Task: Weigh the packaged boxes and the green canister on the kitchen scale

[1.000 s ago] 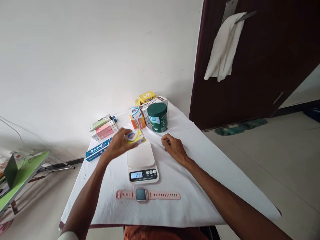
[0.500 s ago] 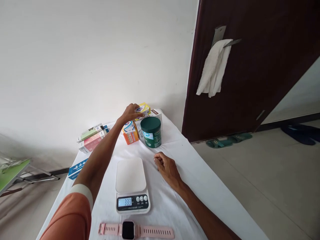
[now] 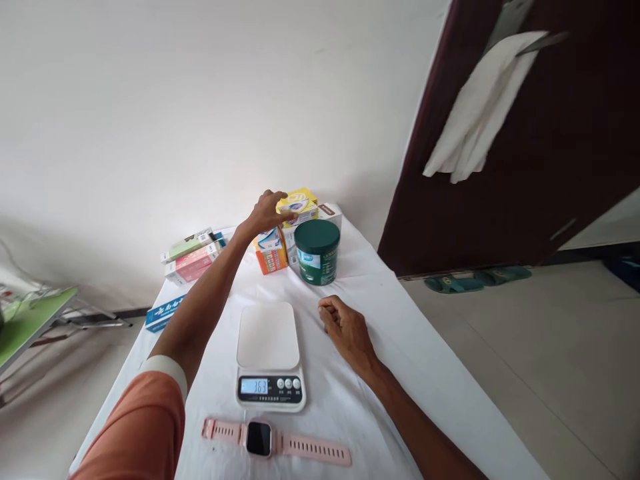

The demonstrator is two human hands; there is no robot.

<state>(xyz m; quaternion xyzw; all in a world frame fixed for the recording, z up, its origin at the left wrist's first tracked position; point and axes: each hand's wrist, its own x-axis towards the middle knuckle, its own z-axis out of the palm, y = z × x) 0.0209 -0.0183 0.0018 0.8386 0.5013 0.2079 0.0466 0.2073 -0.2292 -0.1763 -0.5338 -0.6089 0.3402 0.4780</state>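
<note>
A pink watch (image 3: 259, 439) lies before the scale (image 3: 269, 337); the right hand (image 3: 349, 331), right of the scale, is loosely curled, visibly empty; beyond the scale, the left hand (image 3: 268, 212) stands half-open at the yellow-and-white box (image 3: 304, 213), contact unclear.

A room in a home, by the look of it: past the right edge of the white-clothed table (image 3: 430, 347), a white fabric towel (image 3: 485, 107) hangs on the metal lever handle (image 3: 550, 41) of a dark brown door (image 3: 530, 167), and green slippers (image 3: 454, 285) (a pair, side by side) rest on pale floor tiles (image 3: 480, 360).
</note>
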